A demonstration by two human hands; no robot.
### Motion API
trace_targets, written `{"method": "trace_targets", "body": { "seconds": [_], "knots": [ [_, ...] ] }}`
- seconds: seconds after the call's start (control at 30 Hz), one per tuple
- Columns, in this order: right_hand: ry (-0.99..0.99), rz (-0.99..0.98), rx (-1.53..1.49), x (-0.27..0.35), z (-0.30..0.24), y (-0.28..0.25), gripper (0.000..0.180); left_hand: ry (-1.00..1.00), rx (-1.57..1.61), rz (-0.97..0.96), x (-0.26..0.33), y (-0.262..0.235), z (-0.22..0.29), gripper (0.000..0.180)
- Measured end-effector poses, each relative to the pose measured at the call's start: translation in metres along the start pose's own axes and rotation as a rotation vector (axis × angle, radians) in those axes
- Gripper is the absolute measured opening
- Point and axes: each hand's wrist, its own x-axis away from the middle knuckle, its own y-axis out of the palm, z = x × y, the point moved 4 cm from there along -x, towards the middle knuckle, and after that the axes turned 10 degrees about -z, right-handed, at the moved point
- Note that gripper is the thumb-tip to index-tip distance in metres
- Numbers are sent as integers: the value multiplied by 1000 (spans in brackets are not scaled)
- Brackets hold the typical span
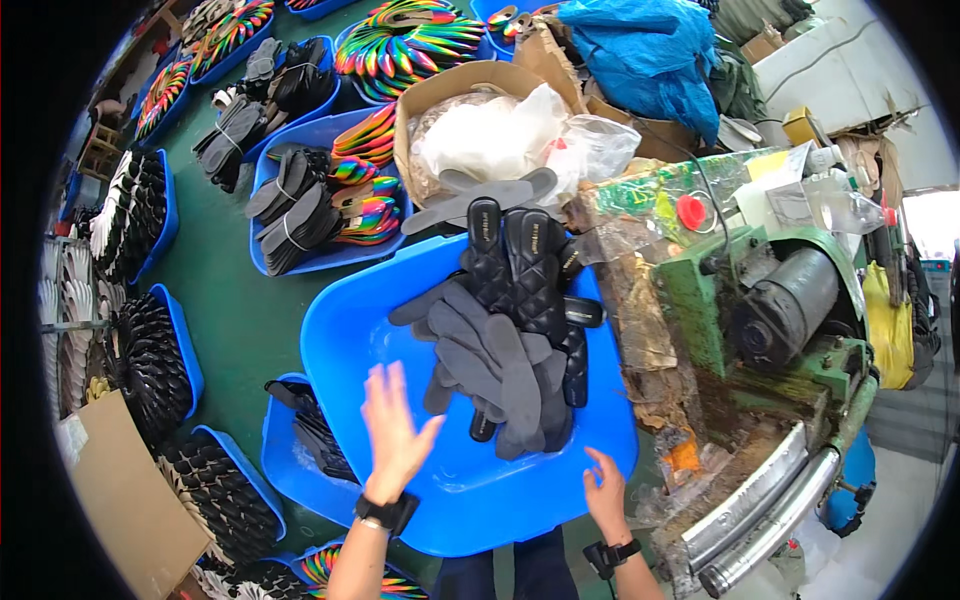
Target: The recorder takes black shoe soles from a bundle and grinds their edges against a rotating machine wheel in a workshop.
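My left hand (395, 428) hovers over the left part of a large blue basin (345, 325), its fingers spread and nothing in it. My right hand (604, 492) is at the basin's near right rim, fingers apart and also holding nothing. Inside the basin lies a loose pile of dark grey shoe soles (515, 375), apart from both hands. Behind and partly under them sit several black quilted insoles (535, 265), some leaning on the far rim. Each of my wrists wears a black band with a small device.
To the right stands a green machine with a dark motor (790, 305) and metal pipes (760, 530). An open cardboard box (425, 120) with plastic bags is beyond the basin. Blue tubs of bundled soles (300, 225) line the green floor (235, 320) at left.
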Motion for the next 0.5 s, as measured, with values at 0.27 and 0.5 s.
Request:
{"method": "trace_targets", "body": {
  "seconds": [0.27,0.5],
  "knots": [
    [-4,-265,-46,3,4,68,34,-651,629,61,206,78,-217,81],
    [-131,-532,45,15,-25,114,29,-711,689,-139,357,122,-153,70]
  ]
}}
